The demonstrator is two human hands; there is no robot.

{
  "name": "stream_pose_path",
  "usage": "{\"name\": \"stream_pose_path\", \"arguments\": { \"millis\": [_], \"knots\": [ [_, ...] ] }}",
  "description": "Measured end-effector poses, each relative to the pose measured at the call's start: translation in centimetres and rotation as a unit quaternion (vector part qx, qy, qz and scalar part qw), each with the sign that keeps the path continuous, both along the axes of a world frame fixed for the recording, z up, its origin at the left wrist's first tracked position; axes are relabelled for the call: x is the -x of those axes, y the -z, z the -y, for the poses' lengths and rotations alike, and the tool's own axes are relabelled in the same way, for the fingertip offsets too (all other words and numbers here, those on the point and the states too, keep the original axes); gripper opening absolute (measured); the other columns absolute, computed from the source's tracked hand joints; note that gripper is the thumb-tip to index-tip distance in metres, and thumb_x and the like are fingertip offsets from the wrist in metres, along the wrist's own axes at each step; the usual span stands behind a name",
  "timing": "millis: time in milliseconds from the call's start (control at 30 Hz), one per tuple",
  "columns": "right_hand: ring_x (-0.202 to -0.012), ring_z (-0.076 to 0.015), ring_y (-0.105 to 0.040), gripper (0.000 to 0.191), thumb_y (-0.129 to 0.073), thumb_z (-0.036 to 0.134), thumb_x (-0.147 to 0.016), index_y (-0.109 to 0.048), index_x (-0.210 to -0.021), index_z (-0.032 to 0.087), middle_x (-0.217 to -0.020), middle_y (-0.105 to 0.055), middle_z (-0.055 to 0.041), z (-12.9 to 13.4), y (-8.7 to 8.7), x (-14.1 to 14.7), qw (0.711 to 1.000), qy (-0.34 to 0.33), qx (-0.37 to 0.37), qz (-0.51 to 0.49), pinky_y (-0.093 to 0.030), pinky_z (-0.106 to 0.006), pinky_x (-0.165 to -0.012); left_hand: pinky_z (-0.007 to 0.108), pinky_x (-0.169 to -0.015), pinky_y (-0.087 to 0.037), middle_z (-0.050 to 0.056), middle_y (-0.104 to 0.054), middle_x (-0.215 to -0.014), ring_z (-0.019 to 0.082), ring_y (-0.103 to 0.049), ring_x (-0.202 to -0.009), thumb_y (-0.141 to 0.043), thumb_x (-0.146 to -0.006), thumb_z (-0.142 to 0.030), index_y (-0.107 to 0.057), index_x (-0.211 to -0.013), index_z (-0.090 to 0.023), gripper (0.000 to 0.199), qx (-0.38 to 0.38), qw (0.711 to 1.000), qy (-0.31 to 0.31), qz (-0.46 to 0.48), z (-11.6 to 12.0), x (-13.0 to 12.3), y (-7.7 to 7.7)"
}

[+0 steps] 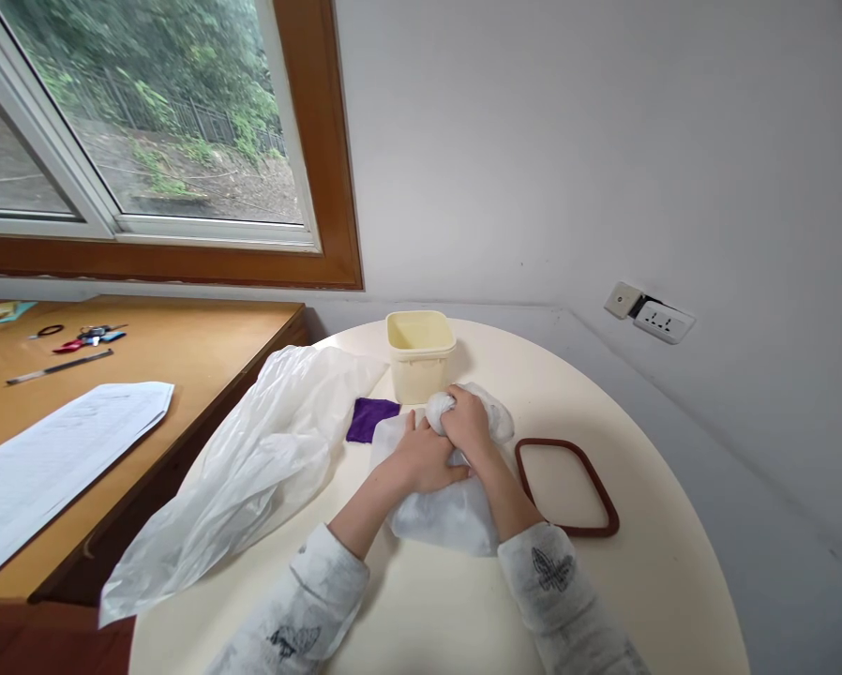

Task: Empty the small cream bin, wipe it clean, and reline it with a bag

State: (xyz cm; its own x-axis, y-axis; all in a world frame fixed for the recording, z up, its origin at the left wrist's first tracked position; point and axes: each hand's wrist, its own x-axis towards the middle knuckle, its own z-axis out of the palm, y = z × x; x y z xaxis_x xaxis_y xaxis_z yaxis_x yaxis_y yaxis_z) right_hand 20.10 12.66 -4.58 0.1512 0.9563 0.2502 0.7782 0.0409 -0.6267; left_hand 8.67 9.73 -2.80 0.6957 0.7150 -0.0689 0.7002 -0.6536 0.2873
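Butterfly-print sleeves (562,600) stretch before a translucent white bag (442,523), crumpled and bunched.

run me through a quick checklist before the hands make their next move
1. Right hand gripping the white bundle: ok, it curls around the twisted part.
2. Left hand in contact with the bundle: ok, lies on it.
3. Yellow tub upright: ok, it stands beyond the bundle.
4. Large plastic film fully on the table: not ok, it overhangs the left edge.
5. Brown frame apart from the right forearm: cannot tell, they overlap in view.
6. Anything inside the bundle: cannot tell.
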Motion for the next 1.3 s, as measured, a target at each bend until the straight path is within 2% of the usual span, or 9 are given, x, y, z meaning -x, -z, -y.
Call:
{"name": "stream_pose_path", "arguments": {
  "millis": [400, 600, 933, 1300],
  "knots": [
    [-0.059, -0.0142, -0.043, 0.021, -0.037, 0.009, -0.057, -0.052, -0.066, 0.019, -0.061, -0.053, 0.0006, -0.8, 2.6, -0.6, 0.997, -0.006, -0.014, -0.079, -0.029, -0.023, -0.054, 0.057, -0.1, -0.014, 0.01, -0.06, -0.112, 0.034, -0.036, -0.119, -0.042, -0.075, -0.063, -0.063, -0.103, -0.024, 0.052, -0.04, 0.999, -0.022, -0.005, 0.0, -0.5, 0.4],
    [-0.058, -0.0139, -0.044, 0.017, -0.036, 0.011, -0.058, -0.05, -0.064, 0.019, -0.06, -0.052, 0.0007, -1.2, 3.5, -0.7, 0.993, -0.021, -0.01, -0.115, -0.029, -0.023, -0.053, 0.051, -0.094, -0.028, 0.007, -0.061, -0.11, 0.033, -0.041, -0.112, -0.045, -0.074, -0.061, -0.063, -0.103, -0.028, 0.047, -0.036, 0.999, -0.024, 0.017, -0.2, -0.5, 0.9],
    [-0.058, -0.0143, -0.046, 0.018, -0.037, 0.011, -0.058, -0.052, -0.063, 0.019, -0.06, -0.056, 0.0003, -1.3, 4.0, -0.9, 0.988, -0.032, 0.011, -0.152, -0.031, -0.023, -0.052, 0.044, -0.091, -0.034, 0.006, -0.061, -0.108, 0.031, -0.042, -0.111, -0.046, -0.075, -0.06, -0.063, -0.103, -0.028, 0.045, -0.007, 0.999, -0.022, 0.024, -0.6, -0.5, 1.8],
    [-0.059, -0.0135, -0.049, 0.018, -0.036, 0.011, -0.058, -0.052, -0.064, 0.018, -0.061, -0.057, 0.0003, -1.2, 4.0, -0.8, 0.983, -0.037, 0.019, -0.179, -0.033, -0.022, -0.052, 0.044, -0.092, -0.034, 0.008, -0.061, -0.105, 0.031, -0.043, -0.11, -0.049, -0.074, -0.058, -0.064, -0.1, -0.025, 0.045, -0.001, 0.999, -0.021, 0.027, -0.5, -0.4, 2.0]
  ]
}}
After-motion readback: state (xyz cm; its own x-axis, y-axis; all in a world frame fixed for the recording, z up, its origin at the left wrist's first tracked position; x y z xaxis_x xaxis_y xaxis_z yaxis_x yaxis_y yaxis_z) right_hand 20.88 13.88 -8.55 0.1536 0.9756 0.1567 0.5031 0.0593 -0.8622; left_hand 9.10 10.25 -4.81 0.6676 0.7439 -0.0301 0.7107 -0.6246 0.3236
